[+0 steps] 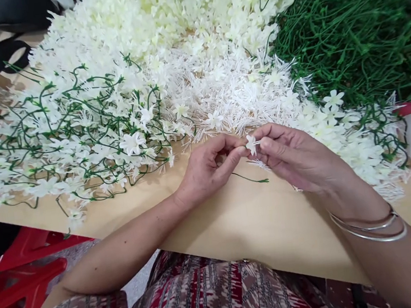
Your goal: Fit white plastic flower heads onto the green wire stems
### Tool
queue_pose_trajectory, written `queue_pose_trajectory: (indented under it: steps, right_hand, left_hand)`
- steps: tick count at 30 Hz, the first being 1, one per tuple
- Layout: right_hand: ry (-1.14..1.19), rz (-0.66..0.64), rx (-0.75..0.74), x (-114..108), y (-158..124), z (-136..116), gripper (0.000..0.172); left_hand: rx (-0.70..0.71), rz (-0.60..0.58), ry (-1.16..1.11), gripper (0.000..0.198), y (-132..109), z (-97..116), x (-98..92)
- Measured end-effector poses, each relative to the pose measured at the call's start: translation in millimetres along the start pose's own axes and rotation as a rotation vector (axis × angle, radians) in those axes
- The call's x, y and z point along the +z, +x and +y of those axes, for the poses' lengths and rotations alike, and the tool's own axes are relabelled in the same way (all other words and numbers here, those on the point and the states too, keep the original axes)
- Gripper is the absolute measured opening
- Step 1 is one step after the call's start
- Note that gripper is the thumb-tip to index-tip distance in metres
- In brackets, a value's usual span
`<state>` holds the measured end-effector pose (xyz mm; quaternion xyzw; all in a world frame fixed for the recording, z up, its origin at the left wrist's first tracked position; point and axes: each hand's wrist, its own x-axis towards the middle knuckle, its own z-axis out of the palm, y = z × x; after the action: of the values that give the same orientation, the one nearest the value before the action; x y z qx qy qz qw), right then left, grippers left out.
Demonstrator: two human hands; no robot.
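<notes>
Left hand: the left hand was mostly closed, thumb and forefinger pinched together on the base of a small white artificial flower at the centre of the frame.
Right hand: the right hand was part-curled, thumb and fingertips clamped on a thin white stamen at the flower's right side.
Gap between hands: narrow, the fingertips nearly meeting, with the flower between them.
Flower's place: raised in the fingertips, just right of centre, above the tan counter.
Loose green stem: one forked green stem showed below the fingertips; whether the left hand held its hidden end, I could not tell.
White stamens: a heap of stamens lay just beyond the hands, mid-frame.
Stemmed blossoms: white flowers on green stems covered the left.
Petals: a pale petal mound filled the upper centre.
Green stems: a tangled pile of green plastic stems sat upper right.
Bangles: silver bangles circled the right wrist, lower right.
</notes>
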<state>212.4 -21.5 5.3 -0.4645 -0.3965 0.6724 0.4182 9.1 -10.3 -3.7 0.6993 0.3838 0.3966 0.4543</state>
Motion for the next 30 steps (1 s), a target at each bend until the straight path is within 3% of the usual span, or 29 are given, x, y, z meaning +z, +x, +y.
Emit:
queue_pose_trajectory:
  steps: [13, 21, 25, 27, 30]
  right_hand:
    - [-0.037, 0.012, -0.044, 1, 0, 2, 0.032]
    - [-0.113, 0.084, -0.098, 6, 0, 9, 0.025]
    - [-0.093, 0.118, -0.110, 8, 2, 14, 0.028]
    - [-0.087, 0.124, -0.157, 9, 0, 16, 0.029]
    - [-0.265, 0.103, -0.346, 14, -5, 17, 0.021]
  left_hand:
    - [0.060, -0.008, 0.030, 0.019, 0, -3, 1.6]
    - [0.094, -0.020, 0.086, 0.021, 1, -6, -2.7]
    - [0.077, -0.033, 0.001, 0.027, 3, -7, -1.8]
    - [0.074, 0.002, -0.087, 0.029, 5, -6, -1.8]
    - [0.137, 0.186, -0.144, 0.027, 7, -3, -6.2]
